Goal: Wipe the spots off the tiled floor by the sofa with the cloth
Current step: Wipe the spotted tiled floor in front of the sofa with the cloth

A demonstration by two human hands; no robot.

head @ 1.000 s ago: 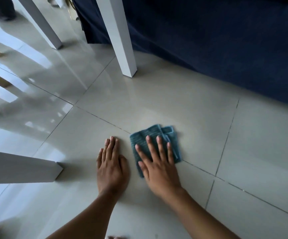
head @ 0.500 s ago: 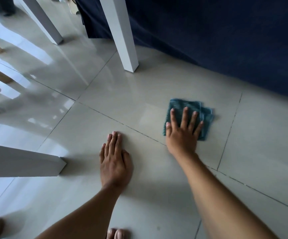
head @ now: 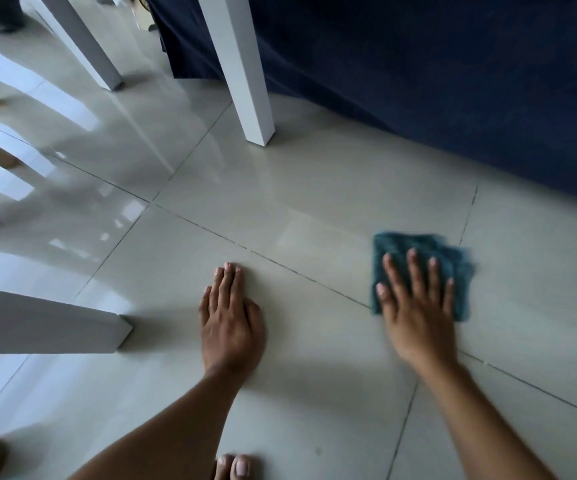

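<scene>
The folded teal cloth (head: 422, 268) is pressed to the tiled floor (head: 314, 202) under the flat, spread right hand (head: 418, 306); the left hand (head: 231, 323) is laid flat, empty.

A: Where's the cloth (head: 453, 268)?
B: On the floor (head: 314, 202), under the right hand (head: 418, 317), near the sofa (head: 453, 81) at far right.
A: The left hand (head: 231, 327)?
B: Flat on the floor, left of the cloth, between two table legs (head: 242, 74).

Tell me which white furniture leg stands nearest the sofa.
The upright white leg at top centre, right against the navy sofa; the other two stand farther left.
</scene>
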